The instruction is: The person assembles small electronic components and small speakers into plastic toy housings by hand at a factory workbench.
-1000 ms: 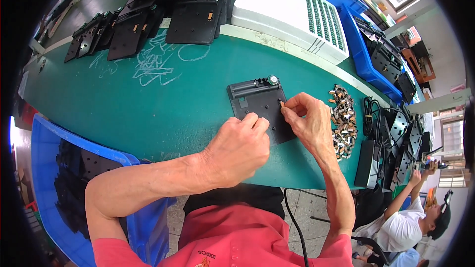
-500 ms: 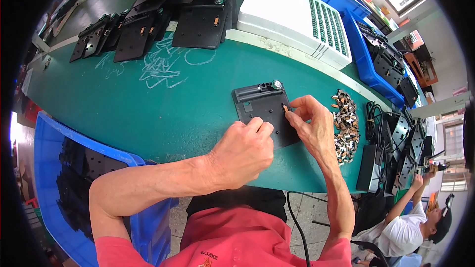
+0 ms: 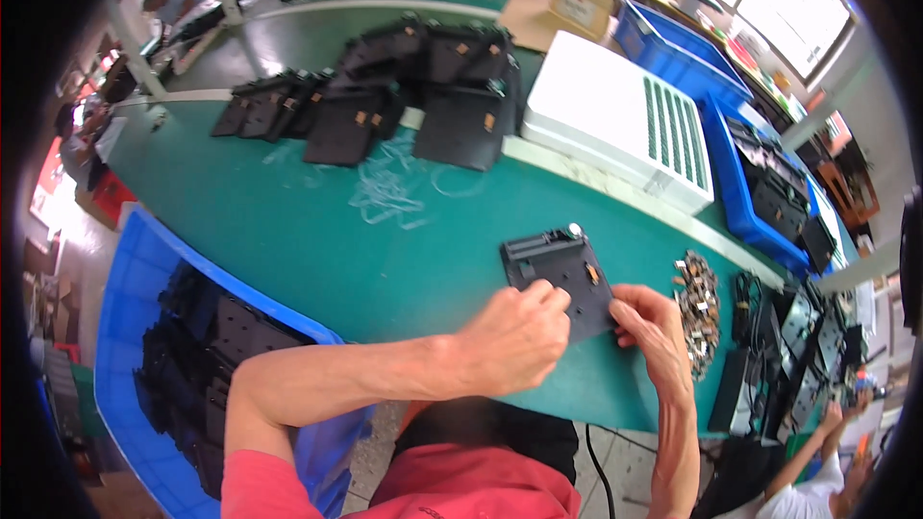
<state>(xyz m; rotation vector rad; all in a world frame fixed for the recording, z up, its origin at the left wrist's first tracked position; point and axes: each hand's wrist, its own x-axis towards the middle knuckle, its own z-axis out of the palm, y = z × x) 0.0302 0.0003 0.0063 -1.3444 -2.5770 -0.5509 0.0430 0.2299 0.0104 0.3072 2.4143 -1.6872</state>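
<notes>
A flat black plastic panel (image 3: 583,300) lies on the green bench in front of me, with a bar and a small round part along its far edge. Near its right side sits a small orange-brown component (image 3: 591,274). My right hand (image 3: 654,322) pinches the panel's right edge between thumb and fingers. Closed like a fist, my left hand (image 3: 514,341) is over the panel's near left part; its fingertips are turned away, so what they hold, if anything, is hidden. A pile of small brown and silver components (image 3: 697,317) lies just right of my right hand.
Several black panels (image 3: 461,125) with components are stacked at the far left. A white foam box (image 3: 606,106) with rows of green parts stands behind. A blue bin (image 3: 144,240) of black parts is at my left. Black adapters and cables (image 3: 740,365) lie at right.
My right hand has let go of the small orange-brown component and moved down to the panel's right edge. My left hand stays closed over the panel. The head view has tilted up and left.
</notes>
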